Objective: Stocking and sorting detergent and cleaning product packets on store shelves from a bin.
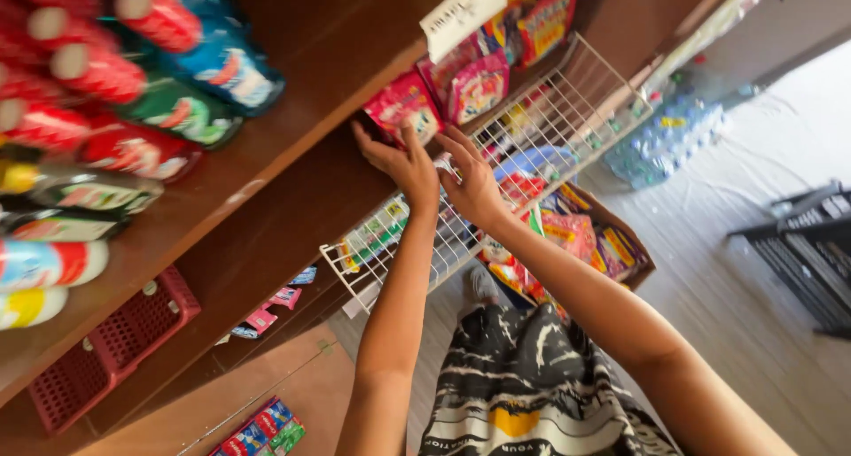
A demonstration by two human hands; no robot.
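My hands at the white wire basket

My left hand clamps a pink snack packet above it; my right hand, fingers spread, touches its rim beside more packets.

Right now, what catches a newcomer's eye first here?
Both hands, left hand and right hand, meet at a pink snack packet on the wooden shelf. Red and blue bottles crowd the upper left; a white wire basket hangs just right of the hands.
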